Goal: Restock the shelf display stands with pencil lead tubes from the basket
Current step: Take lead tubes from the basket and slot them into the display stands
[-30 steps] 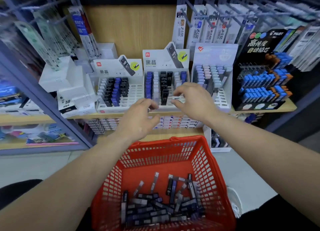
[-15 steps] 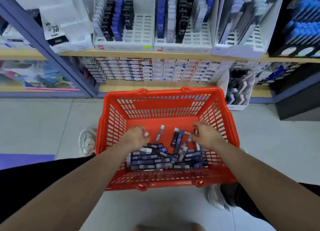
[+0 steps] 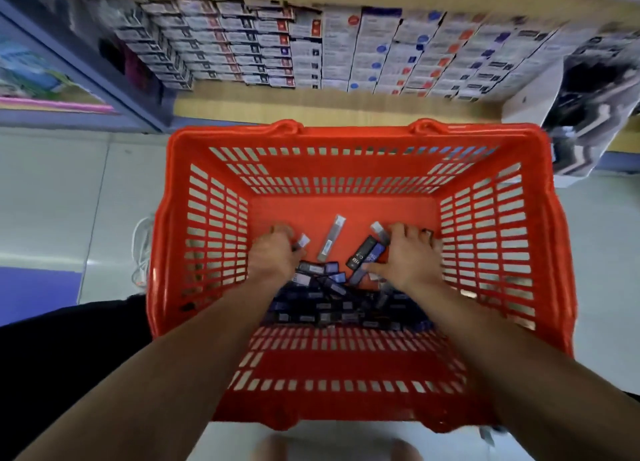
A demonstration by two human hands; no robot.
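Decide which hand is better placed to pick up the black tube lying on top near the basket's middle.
Probably the right hand: its open fingers rest right beside the black tube. The left hand is farther off, beyond the grey tube.

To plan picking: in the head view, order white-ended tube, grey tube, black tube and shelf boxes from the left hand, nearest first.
1. white-ended tube, at left hand
2. grey tube, basket middle
3. black tube, by right hand
4. shelf boxes, beyond basket
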